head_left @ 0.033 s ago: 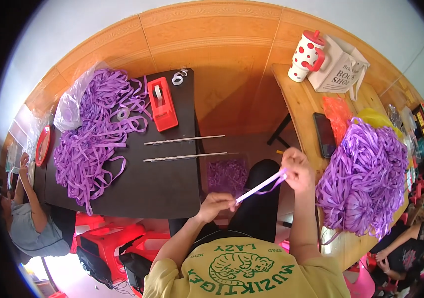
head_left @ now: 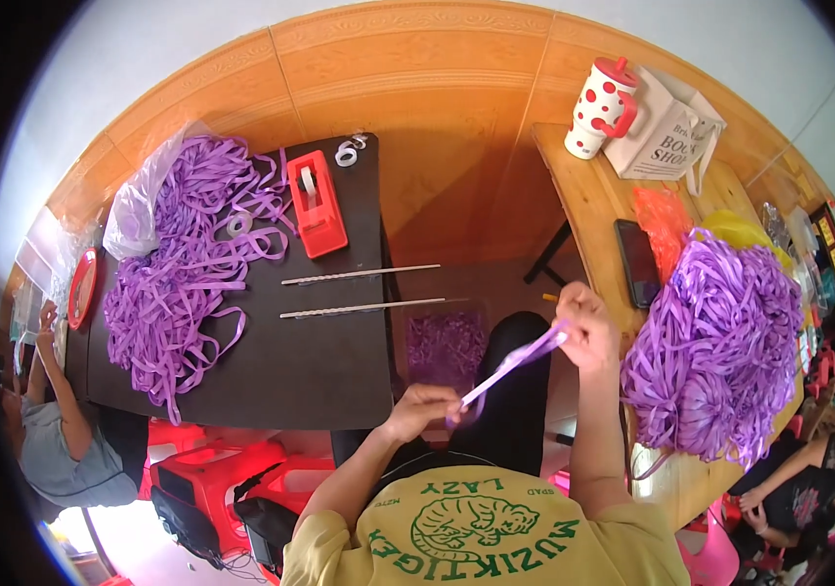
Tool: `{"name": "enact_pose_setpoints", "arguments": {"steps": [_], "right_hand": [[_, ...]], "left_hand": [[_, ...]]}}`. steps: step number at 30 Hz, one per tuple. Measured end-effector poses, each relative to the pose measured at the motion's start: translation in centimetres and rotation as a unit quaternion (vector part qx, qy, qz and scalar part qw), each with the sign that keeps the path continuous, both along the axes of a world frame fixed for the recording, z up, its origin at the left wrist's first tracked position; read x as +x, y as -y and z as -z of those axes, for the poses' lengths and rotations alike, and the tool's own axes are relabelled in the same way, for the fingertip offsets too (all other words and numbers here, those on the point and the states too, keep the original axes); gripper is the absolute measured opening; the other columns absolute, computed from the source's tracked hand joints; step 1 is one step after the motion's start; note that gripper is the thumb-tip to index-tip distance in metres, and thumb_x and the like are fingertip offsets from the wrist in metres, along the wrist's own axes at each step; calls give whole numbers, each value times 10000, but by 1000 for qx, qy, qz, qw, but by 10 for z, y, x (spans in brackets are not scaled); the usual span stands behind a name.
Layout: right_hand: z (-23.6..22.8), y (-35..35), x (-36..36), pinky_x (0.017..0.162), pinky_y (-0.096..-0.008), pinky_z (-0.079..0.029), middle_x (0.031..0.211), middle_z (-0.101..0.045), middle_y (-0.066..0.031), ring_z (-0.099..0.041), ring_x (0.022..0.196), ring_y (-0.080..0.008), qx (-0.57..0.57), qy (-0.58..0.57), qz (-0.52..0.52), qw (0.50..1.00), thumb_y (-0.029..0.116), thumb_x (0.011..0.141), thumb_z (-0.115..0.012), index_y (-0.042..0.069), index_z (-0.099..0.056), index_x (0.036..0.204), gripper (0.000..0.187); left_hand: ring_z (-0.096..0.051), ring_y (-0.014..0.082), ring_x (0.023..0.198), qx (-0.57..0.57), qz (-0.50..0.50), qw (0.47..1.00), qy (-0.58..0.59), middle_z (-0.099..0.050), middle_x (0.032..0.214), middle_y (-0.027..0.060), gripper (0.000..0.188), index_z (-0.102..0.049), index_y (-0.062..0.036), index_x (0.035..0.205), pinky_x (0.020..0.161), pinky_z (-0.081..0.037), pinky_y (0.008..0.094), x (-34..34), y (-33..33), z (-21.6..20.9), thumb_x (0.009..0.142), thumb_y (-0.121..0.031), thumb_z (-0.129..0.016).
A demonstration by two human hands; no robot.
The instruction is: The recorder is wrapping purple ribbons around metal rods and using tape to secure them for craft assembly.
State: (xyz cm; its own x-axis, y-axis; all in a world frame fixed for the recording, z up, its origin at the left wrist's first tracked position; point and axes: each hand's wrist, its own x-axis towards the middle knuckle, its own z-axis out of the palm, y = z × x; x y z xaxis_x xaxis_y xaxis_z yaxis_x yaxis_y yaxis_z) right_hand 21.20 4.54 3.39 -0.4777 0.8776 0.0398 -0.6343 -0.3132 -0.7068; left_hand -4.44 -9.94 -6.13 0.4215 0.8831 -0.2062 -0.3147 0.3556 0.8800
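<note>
— Both hands pinch one purple ribbon strip [head_left: 510,366]: the left hand [head_left: 424,407] has its grip clenched on the lower end, the right hand [head_left: 585,327] has its grip closed on the upper end.

— How does the strip run?

— Taut and slanted, rising from the left hand to the right hand. A short loop of it hangs just under the left fingers [head_left: 447,402].

— Where is that relative to the dark surface [head_left: 329,371]?

— Just off its near right corner, over the person's lap, not touching it.

— What lies on that surface?

— A big loose heap of purple ribbon [head_left: 188,264] covers its left half, spilling out of a clear plastic bag [head_left: 134,220] at the far left corner. A red tape dispenser [head_left: 318,203] sits right of the heap, with tape rolls [head_left: 347,151] beyond it at the far edge. Two thin metal rods [head_left: 363,291] lie side by side nearer the person, their ends sticking out past the right edge.

— And beyond that edge?

— A small box of purple scraps [head_left: 447,344] on the floor just beside it. Further right, a wooden surface [head_left: 583,200] carries a dense purple ribbon bundle [head_left: 715,352], a dark phone [head_left: 637,262], a spotted cup [head_left: 601,107] and a paper bag [head_left: 666,132].
</note>
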Motion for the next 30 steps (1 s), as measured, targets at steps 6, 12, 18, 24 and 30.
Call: {"name": "enact_pose_setpoints", "arguments": {"steps": [6,12,18,24,30], "right_hand": [[45,-26,-5,418,-204,-298,514,-434,16,-347,381,-56,-51,74,81,993,48,849,-591,40,-591,876,28],[102,-9,-9,412,-204,-314,620,-573,-10,-455,466,-54,-88,289,81,950,38,823,-610,13,-612,893,75],[-3,48,-50,488,-178,-328,1092,-631,-106,-410,520,-26,245,241,-54,938,-95,675,-617,61,-627,1087,441],[-11,68,-76,527,-241,-438,955,-639,-117,-590,636,-152,450,282,-10,847,-132,619,-596,-2,-622,983,387],[-7,65,-80,569,-291,-493,821,-617,-132,-625,670,-222,523,337,80,778,-134,651,-580,-24,-619,862,241]], "left_hand": [[-568,143,783,95,26,985,141,-611,851,80,123,-645,44,916,731,-438,248,0,32,-67,873,-52,-581],[-530,103,793,114,-30,986,120,-586,841,49,131,-619,34,988,731,-415,227,4,19,-119,900,-24,-542],[-590,124,875,-1,-81,996,34,-629,945,61,181,-607,27,1061,793,-476,256,7,14,-105,891,-8,-556],[-596,128,880,-6,-110,992,59,-628,963,71,211,-595,25,1096,800,-481,262,11,13,-103,892,10,-543],[-585,129,841,-15,-133,987,83,-620,923,62,214,-594,28,1095,788,-473,259,9,12,-99,890,11,-536]]}}
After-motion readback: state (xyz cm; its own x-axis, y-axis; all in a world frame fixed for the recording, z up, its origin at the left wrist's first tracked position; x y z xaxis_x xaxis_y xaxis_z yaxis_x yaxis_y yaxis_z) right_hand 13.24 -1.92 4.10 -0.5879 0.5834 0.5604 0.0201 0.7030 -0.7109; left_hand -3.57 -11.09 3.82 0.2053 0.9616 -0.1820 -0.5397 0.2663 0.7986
